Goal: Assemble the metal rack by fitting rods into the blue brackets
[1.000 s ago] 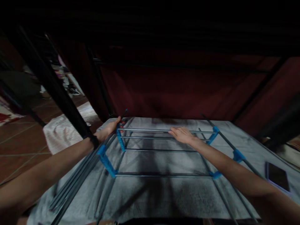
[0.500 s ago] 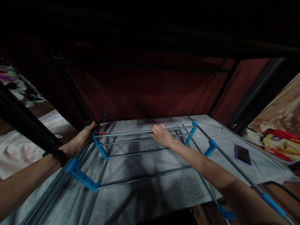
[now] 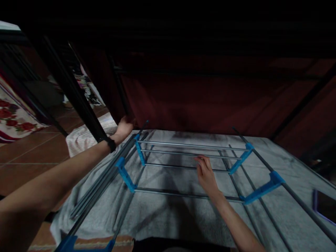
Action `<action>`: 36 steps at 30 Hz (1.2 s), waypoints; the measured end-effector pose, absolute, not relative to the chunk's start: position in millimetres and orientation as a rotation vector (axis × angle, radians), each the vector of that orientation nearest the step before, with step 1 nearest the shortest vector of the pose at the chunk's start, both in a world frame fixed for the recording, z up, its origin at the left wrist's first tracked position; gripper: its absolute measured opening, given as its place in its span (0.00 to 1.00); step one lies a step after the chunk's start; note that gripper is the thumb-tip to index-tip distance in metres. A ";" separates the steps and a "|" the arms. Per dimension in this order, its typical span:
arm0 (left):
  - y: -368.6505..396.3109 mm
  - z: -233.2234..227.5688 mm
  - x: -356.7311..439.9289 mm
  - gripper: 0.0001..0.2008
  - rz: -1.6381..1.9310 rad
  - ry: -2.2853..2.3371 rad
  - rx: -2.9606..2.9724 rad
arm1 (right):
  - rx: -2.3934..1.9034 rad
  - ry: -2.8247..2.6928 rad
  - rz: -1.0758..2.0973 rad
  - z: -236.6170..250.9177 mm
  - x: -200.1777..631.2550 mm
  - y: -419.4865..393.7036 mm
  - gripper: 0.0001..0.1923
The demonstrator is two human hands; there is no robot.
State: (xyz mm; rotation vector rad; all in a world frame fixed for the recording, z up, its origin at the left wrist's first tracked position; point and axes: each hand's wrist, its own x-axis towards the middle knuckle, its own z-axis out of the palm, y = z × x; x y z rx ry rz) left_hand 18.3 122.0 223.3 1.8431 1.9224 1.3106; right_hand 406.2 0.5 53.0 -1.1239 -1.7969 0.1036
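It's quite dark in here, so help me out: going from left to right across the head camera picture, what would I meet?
Red floral cloth → black slanted post → left hand → blue plastic connector → right hand → second blue plastic connector → dark flat phone, lying on the grey cloth.

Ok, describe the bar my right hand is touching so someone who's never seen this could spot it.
Start at the grey cloth spread below the dark red fabric wall. On it lies a metal rack with blue plastic joints. The right hand rests at the third thin crossbar from the wall, nearest of the close-set three.
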 end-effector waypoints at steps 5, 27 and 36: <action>130.9 284.9 74.7 0.14 1.495 1.892 2.260 | -1.196 -1.643 0.393 7.1 411.6 -37.8 0.12; -40.3 9.1 276.2 0.15 1.025 1.113 2.137 | -1.529 -1.361 0.585 -45.2 482.0 -120.3 0.14; -56.5 -31.2 232.6 0.17 0.553 1.251 2.414 | -1.585 -1.246 0.602 -27.8 487.5 -116.2 0.15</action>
